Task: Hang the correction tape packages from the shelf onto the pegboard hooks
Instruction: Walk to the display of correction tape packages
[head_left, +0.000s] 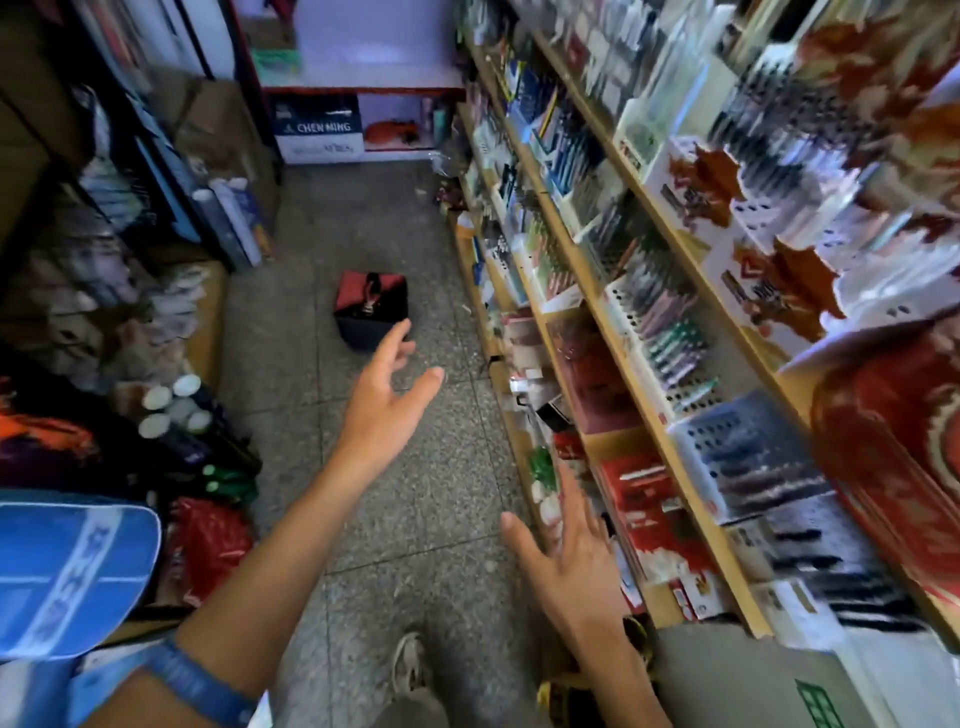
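Your left hand (387, 400) and right hand (569, 561) were both spread open, empty, over the aisle floor (363, 545). Red-and-black box (370, 307) lay ahead on the floor. Wooden shelf (613, 332) at right, stock blurred; correction tape packages not identifiable.

Left hand (387, 410) and right hand (569, 564) outstretched, fingers spread, empty.

One head-worn wide-angle camera looks forward and steeply down a narrow shop aisle. The floor (363, 519) runs up the middle of the frame, wooden shelves (649, 374) slant close along the right edge, and stacked goods (104, 291) crowd the left. The picture is motion-blurred.
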